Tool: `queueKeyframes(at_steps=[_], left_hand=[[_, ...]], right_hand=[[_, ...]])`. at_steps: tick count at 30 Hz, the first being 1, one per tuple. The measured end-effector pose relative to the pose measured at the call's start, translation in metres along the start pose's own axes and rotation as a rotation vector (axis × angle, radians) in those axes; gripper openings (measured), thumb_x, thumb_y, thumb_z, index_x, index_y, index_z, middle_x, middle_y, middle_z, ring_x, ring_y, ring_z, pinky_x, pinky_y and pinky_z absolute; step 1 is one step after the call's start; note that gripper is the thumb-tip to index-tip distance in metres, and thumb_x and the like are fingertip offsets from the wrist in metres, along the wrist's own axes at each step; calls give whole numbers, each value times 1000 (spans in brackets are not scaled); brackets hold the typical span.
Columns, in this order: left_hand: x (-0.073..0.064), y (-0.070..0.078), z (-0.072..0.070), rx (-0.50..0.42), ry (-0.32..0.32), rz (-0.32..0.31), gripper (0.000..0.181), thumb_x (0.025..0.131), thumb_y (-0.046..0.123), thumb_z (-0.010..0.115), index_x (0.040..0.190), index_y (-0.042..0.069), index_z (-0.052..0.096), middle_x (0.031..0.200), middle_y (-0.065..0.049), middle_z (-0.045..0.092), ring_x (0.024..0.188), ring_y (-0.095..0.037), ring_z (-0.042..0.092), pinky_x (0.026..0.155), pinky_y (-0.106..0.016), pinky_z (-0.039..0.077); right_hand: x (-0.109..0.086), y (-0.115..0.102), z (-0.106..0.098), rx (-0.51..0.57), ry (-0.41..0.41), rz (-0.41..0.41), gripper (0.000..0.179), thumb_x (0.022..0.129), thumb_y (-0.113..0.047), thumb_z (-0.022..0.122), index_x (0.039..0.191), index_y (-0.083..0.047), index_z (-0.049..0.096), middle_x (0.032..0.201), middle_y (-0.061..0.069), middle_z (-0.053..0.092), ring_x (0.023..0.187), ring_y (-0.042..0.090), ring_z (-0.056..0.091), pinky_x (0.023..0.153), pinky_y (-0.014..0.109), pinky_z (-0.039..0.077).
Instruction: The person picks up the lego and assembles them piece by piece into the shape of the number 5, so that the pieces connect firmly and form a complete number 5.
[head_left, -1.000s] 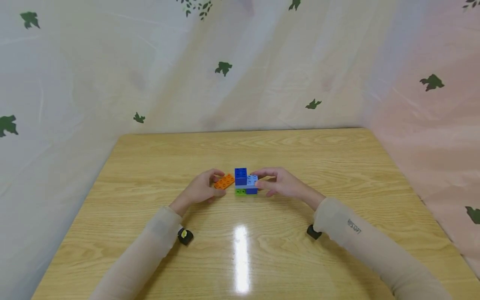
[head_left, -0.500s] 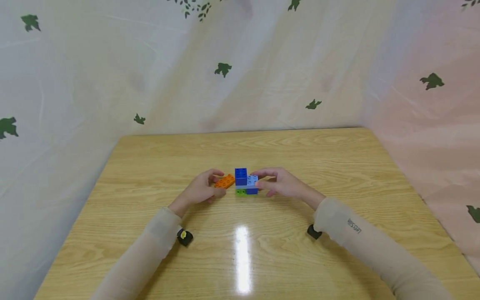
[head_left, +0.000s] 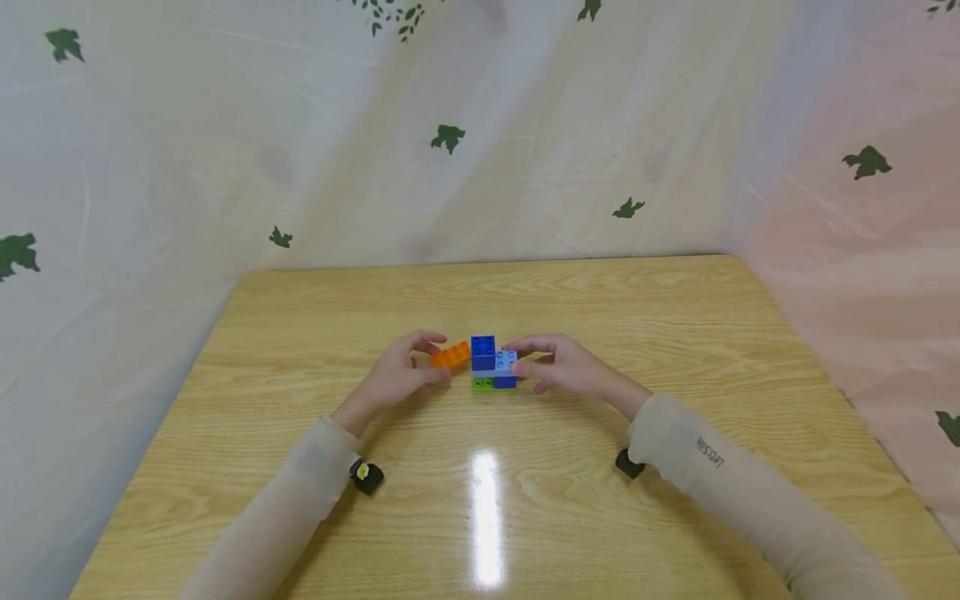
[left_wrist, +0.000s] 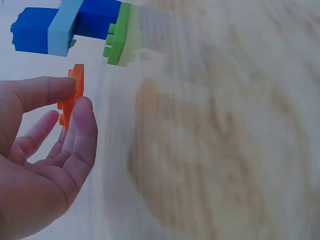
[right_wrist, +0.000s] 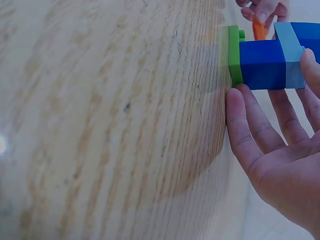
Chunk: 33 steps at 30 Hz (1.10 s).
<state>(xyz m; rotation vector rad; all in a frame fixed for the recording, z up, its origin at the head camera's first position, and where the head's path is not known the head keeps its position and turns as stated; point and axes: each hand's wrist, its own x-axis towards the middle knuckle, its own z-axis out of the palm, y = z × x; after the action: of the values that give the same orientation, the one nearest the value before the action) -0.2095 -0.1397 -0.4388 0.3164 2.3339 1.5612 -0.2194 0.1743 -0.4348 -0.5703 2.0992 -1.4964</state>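
Note:
My left hand [head_left: 393, 373] pinches a flat orange toy building brick [head_left: 451, 355] between thumb and fingers. It is held tilted, raised off the tabletop and just left of a small brick stack. That stack has a green plate [right_wrist: 234, 55] at the bottom, a blue brick [right_wrist: 262, 64] on it, a light blue plate [head_left: 506, 360] above, and another dark blue brick [head_left: 483, 354] on top at the left. From the right, my right hand [head_left: 562, 364] holds the stack, thumb at the light blue plate and fingers along the far side.
Everything sits on a wooden table [head_left: 360, 308]. A pale cloth with green leaf prints [head_left: 448, 137] hangs behind it and along both sides. A dark wrist device [head_left: 367, 477] shows below the left sleeve, another dark one [head_left: 628, 463] below the right.
My left hand has risen a little with the orange brick, which has come up off the table and tilted. The right hand and the stack have stayed put.

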Motion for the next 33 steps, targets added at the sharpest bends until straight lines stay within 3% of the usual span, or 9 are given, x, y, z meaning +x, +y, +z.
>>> queueKeyframes(at_steps=[3,10,20,25,33], left_hand=[[-1,4,-3,-32,25,30,56,91,10,77,141,6,53,134,-14,56,83,-32,65,73,-37,58],[-5,16,-8,-93,82,64,54,91,9,78,139,4,55,135,-11,56,91,-29,65,80,-31,59],[-10,30,-15,-231,85,135,45,92,10,77,133,11,58,133,-9,56,103,-54,60,79,-29,59],[-11,39,-13,-265,61,174,47,91,11,78,134,10,59,133,-9,58,103,-50,62,79,-33,60],[-10,51,-2,-225,9,236,43,91,13,78,131,13,61,129,-6,61,93,-33,67,80,-43,59]], right_hand=[[0,0,1,-6,1,2,47,101,-28,67,143,-9,57,135,16,55,109,33,66,81,45,60],[0,1,1,-9,0,2,48,101,-28,67,143,-9,57,135,16,55,109,33,66,81,45,60],[0,1,0,-9,4,4,49,100,-31,68,143,-11,58,135,15,56,109,32,66,81,44,60],[1,1,0,-5,-3,-6,48,100,-30,67,142,-10,58,134,15,56,108,33,66,80,45,60],[1,0,0,4,-7,-9,46,101,-28,66,142,-9,58,135,16,57,109,34,66,81,47,60]])
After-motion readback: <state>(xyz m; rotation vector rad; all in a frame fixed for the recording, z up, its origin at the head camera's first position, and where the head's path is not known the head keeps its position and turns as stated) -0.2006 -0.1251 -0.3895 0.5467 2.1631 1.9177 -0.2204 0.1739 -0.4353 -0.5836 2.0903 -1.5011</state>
